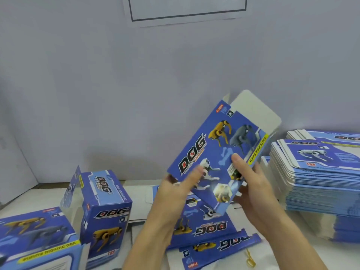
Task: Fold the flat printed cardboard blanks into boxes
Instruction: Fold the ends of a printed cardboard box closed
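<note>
I hold a blue printed cardboard blank (212, 152) with "DOG" lettering and robot dog pictures up above the table, tilted to the right. Its white top flap (253, 112) stands open at the upper end. My left hand (175, 190) grips its lower left edge, thumb lying across the printed face. My right hand (251, 184) holds the lower right edge, thumb on the front and fingers behind. Under my hands, more flat blanks (210, 228) lie on the table.
A tall stack of flat blanks (319, 172) stands at the right. Two folded boxes stand at the left, one upright (105, 211) with its flap open, another (37, 238) at the lower left corner. A grey wall rises behind the table.
</note>
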`<state>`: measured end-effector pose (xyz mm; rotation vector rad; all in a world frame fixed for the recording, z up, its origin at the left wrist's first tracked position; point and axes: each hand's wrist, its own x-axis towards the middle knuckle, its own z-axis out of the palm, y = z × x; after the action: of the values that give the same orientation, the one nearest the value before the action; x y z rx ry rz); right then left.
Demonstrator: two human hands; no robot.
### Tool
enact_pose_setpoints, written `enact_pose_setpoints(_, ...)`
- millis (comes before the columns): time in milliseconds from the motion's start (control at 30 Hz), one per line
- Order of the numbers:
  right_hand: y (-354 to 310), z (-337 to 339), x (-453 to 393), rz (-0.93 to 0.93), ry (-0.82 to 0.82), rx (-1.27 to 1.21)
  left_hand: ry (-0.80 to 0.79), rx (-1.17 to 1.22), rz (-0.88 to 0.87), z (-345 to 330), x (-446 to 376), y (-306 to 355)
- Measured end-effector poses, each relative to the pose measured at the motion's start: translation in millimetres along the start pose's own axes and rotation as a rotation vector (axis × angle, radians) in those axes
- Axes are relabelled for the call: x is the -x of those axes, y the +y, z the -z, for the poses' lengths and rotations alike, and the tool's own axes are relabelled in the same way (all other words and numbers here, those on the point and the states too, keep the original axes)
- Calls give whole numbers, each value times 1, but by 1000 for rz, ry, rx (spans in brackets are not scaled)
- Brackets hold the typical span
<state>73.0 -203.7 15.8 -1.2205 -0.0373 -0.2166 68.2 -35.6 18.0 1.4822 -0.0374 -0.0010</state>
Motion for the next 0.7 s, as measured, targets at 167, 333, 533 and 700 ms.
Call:
enact_pose_setpoints(167,-4,19,-1,2,-146,92,84,-142,-248,15,-3,2)
enact_pose_setpoints(333,-8,19,6,-66,-388,394,-48,170,-245,12,0,3)
enact_pose_setpoints(533,3,1,5,26,-414,446,97,150,-484,9,-1,1)
enact_pose_setpoints(700,18,-18,3,367,-238,268,66,168,-544,1,-4,-6)
